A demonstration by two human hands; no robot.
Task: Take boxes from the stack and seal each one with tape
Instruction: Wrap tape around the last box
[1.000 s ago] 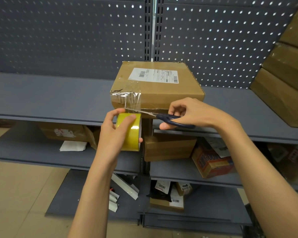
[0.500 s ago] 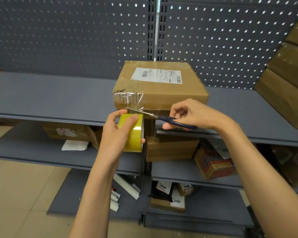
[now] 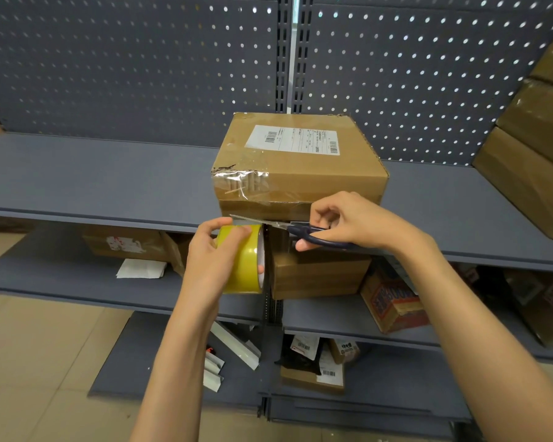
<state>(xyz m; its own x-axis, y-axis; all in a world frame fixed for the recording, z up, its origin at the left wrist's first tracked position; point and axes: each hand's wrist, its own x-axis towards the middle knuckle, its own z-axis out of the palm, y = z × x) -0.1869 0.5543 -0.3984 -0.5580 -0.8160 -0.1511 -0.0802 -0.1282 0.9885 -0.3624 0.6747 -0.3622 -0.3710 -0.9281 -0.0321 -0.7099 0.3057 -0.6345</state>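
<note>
Left hand curled round yellow tape roll; right hand gripping dark-handled scissors, blades above left fingertips, before taped brown cardboard box.

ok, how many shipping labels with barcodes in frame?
3: one on top of the cardboard box being taped, two on parcels on the bottom shelf. Others may be hidden on the lower shelves.

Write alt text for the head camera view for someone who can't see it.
A right hand holds blue-handled scissors above a yellow tape roll gripped by the left hand, in front of a cardboard box on a grey shelf with clear tape over its front left corner.
</note>
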